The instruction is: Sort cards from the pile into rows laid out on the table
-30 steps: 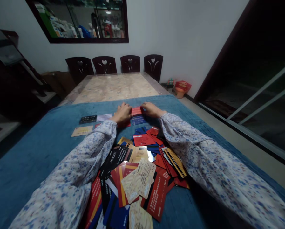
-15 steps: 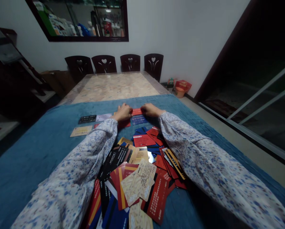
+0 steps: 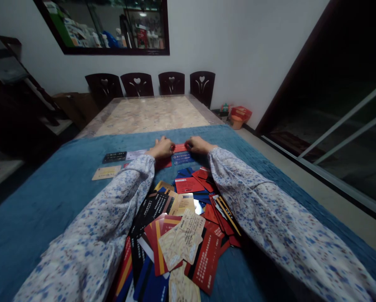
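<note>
A small red card lies on the blue cloth between my hands, just beyond a blue card. My left hand has curled fingers closed at its left end. At its right end, the bent fingers of my right hand close on the edge. Another red card shows partly under my left wrist. Left of that are a black card, a pale lilac card and a cream card. Between my forearms spreads a heap of overlapping cards, red, black, blue, gold and beige.
The blue cloth covers the near part of a stone-topped table. Several dark chairs stand at its far end. An orange bin sits on the floor by the wall, and a sliding door is to the right.
Almost nothing differs. Both hands stay at the ends of the red card, with only a slight shift of fingers and of the whole view.
</note>
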`<state>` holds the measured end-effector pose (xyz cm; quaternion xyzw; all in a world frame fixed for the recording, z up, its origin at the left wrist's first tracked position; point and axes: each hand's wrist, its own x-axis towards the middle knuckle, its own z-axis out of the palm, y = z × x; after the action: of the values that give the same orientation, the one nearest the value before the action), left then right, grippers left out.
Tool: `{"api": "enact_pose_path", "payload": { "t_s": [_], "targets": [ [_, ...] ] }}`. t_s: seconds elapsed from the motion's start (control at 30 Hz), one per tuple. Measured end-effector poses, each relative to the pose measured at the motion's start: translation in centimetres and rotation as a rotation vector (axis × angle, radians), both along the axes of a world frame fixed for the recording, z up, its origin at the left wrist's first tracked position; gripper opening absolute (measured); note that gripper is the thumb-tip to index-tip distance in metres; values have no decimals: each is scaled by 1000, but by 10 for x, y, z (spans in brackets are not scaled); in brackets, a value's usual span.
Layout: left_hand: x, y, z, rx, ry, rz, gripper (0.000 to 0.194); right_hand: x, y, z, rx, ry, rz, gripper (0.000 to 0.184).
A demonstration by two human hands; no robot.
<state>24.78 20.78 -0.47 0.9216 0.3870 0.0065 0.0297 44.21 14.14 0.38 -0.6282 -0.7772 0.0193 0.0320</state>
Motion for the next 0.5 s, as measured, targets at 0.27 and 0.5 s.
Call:
{"api": "enact_pose_path", "payload": {
  "t_s": [0.27,0.5],
  "targets": [
    [2,0,1,6,-31,12,25,0,-2,2,-1,14,-4,36],
    [5,-1,2,5,-28,16,26,0,-1,5,-35,-16,5,37]
  ]
}}
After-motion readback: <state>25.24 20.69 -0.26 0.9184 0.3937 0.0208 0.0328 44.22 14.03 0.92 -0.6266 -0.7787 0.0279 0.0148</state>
